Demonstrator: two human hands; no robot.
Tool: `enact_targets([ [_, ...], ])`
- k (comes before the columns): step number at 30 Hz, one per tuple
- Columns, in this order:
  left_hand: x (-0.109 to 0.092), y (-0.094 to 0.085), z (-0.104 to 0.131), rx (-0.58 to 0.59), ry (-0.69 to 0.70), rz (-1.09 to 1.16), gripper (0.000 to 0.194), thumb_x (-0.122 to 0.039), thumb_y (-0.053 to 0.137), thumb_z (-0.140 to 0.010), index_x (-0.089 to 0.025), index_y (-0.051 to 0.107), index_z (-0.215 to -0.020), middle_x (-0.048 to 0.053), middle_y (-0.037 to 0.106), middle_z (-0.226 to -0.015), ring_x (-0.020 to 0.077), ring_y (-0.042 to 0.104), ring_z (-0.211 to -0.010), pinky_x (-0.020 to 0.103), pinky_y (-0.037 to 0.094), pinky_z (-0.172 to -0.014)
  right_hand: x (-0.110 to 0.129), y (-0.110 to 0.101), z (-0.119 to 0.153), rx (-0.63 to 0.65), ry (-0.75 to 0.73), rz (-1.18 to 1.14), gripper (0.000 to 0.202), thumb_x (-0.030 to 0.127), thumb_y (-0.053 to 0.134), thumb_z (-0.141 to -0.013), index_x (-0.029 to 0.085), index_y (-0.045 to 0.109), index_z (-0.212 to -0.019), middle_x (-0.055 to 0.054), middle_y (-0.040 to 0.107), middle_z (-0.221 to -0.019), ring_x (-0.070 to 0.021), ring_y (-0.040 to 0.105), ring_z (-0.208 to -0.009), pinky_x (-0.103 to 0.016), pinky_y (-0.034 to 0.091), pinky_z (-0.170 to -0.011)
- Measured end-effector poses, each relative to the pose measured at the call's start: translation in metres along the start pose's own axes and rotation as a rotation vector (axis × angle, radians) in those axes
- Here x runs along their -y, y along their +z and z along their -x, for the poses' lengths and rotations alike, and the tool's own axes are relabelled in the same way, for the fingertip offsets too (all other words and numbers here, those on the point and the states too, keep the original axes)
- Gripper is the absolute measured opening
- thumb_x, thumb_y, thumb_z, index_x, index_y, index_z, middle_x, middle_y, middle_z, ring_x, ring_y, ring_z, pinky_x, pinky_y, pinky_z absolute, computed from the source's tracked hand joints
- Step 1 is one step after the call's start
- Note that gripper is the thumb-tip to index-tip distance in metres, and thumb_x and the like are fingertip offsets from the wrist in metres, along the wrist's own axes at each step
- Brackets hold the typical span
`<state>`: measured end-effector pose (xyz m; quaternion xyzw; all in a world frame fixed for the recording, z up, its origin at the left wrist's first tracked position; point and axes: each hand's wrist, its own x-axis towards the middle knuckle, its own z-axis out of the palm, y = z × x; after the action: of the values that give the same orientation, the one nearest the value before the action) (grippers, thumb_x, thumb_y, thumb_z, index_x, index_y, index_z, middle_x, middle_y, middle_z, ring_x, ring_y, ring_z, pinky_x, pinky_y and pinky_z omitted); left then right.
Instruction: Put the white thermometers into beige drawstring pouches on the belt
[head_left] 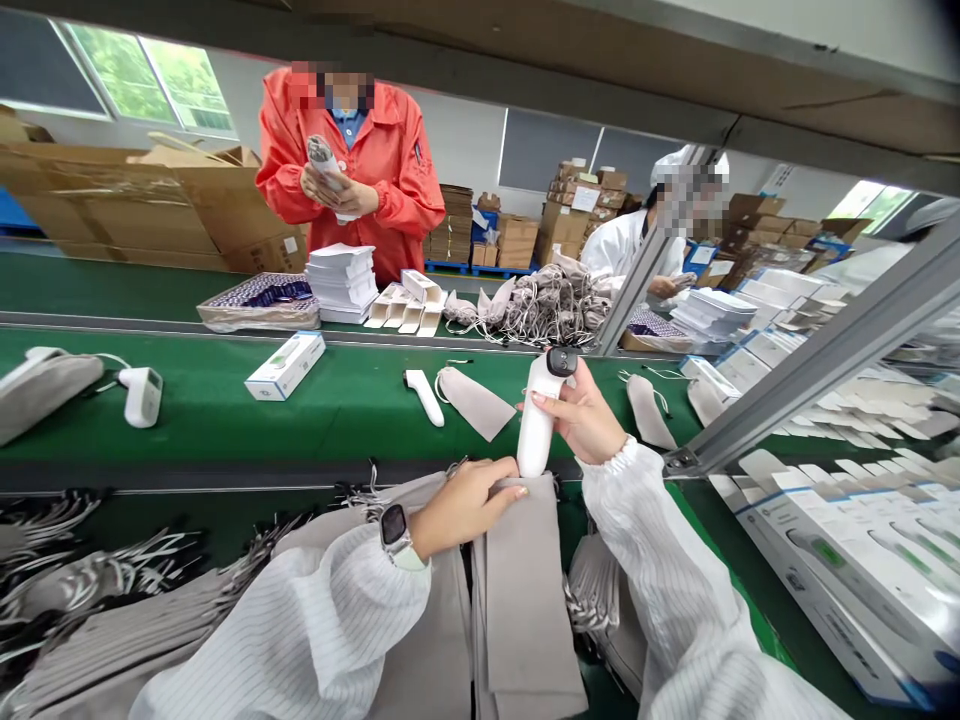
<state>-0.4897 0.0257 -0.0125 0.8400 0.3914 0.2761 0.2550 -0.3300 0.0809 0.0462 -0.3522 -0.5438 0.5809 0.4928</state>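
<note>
My right hand (579, 415) grips a white handheld thermometer (534, 440) with a dark sensor end on top. The thermometer stands nearly upright, its lower end at the mouth of a grey fabric pouch (529, 590). Whether that end is inside the pouch I cannot tell. My left hand (469, 505), with a watch (393, 524) on the wrist, is closed on the pouch's top edge. This pouch lies on a stack of similar ones. Beyond my hands, another white thermometer (426, 397) lies on the green belt (360, 400) beside a loose grey pouch (478, 402).
Piles of grey drawstring pouches (135, 620) lie at left. Printed boxes (847, 590) stand at right, behind a slanting metal post (810, 350). A small box (286, 366) sits on the belt. Across it, a person in red (409, 150) holds a wrapped item; another wears white (611, 245).
</note>
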Motion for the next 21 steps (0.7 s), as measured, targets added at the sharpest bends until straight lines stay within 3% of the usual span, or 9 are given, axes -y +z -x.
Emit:
enact_targets([
  [2, -0.007, -0.003, 0.001, -0.034, -0.033, 0.091, 0.017, -0.030, 0.041, -0.085, -0.018, 0.047, -0.075, -0.005, 0.043, -0.065, 0.0089, 0.040, -0.058, 0.020, 0.031, -0.054, 0.000, -0.001, 0.000, -0.014, -0.010, -0.017, 0.049, 0.029, 0.065, -0.065, 0.032, 0.038, -0.105, 0.002, 0.054, -0.085, -0.0166, 0.061, -0.070, -0.035, 0.052, -0.061],
  [5, -0.015, -0.006, 0.002, -0.182, -0.031, 0.163, 0.015, -0.028, 0.041, -0.084, -0.017, 0.049, -0.077, -0.001, 0.044, -0.080, 0.0101, 0.043, -0.070, 0.020, 0.035, -0.062, -0.003, 0.000, -0.001, 0.017, 0.039, -0.025, 0.033, 0.038, 0.061, -0.068, 0.028, 0.042, -0.092, 0.004, 0.053, -0.078, -0.0137, 0.058, -0.067, -0.031, 0.051, -0.058],
  [7, -0.016, -0.010, 0.002, -0.304, -0.026, 0.162, 0.013, -0.025, 0.042, -0.084, -0.017, 0.050, -0.079, 0.002, 0.039, -0.089, 0.0120, 0.044, -0.081, 0.022, 0.037, -0.072, -0.006, 0.004, 0.000, 0.110, 0.112, 0.068, 0.028, 0.047, 0.055, -0.071, 0.023, 0.047, -0.084, 0.002, 0.053, -0.076, -0.0118, 0.056, -0.066, -0.026, 0.049, -0.055],
  [10, -0.014, -0.017, 0.002, -0.436, -0.039, 0.109, 0.012, -0.025, 0.044, -0.083, -0.017, 0.051, -0.077, 0.002, 0.033, -0.090, 0.0137, 0.042, -0.086, 0.026, 0.037, -0.080, -0.012, 0.012, 0.003, 0.315, 0.171, 0.281, 0.042, 0.056, 0.041, -0.076, 0.017, 0.057, -0.079, -0.003, 0.056, -0.078, -0.0111, 0.052, -0.067, -0.018, 0.044, -0.047],
  [12, -0.012, -0.023, 0.002, -0.444, -0.067, 0.096, 0.013, -0.026, 0.043, -0.083, -0.017, 0.051, -0.077, 0.003, 0.032, -0.091, 0.0130, 0.042, -0.081, 0.026, 0.039, -0.077, -0.016, 0.016, 0.005, 0.393, 0.181, 0.346, 0.048, 0.058, 0.036, -0.077, 0.017, 0.061, -0.085, -0.004, 0.057, -0.075, -0.0110, 0.052, -0.062, -0.018, 0.041, -0.042],
  [14, -0.012, -0.028, 0.003, -0.423, -0.099, 0.097, 0.015, -0.028, 0.041, -0.084, -0.017, 0.051, -0.079, 0.003, 0.033, -0.091, 0.0135, 0.043, -0.080, 0.024, 0.042, -0.069, -0.021, 0.020, 0.007, 0.392, 0.166, 0.380, 0.053, 0.060, 0.030, -0.078, 0.019, 0.061, -0.093, -0.003, 0.055, -0.064, -0.0102, 0.048, -0.050, -0.021, 0.039, -0.038],
  [18, -0.015, -0.032, 0.003, -0.433, -0.104, 0.052, 0.019, -0.030, 0.039, -0.085, -0.018, 0.054, -0.081, 0.003, 0.033, -0.091, 0.0141, 0.044, -0.082, 0.023, 0.042, -0.065, -0.034, 0.033, 0.012, 0.368, -0.031, 0.498, 0.060, 0.062, 0.023, -0.079, 0.018, 0.062, -0.089, -0.002, 0.052, -0.059, -0.0109, 0.046, -0.053, -0.024, 0.041, -0.048],
  [21, -0.017, -0.038, 0.004, -0.433, -0.120, -0.042, 0.023, -0.031, 0.039, -0.085, -0.017, 0.053, -0.074, 0.002, 0.033, -0.093, 0.0107, 0.045, -0.071, 0.024, 0.040, -0.067, -0.041, 0.043, 0.014, 0.422, 0.090, 0.474, 0.071, 0.068, 0.013, -0.076, 0.016, 0.062, -0.082, 0.000, 0.043, -0.049, -0.0090, 0.036, -0.043, -0.022, 0.033, -0.040],
])
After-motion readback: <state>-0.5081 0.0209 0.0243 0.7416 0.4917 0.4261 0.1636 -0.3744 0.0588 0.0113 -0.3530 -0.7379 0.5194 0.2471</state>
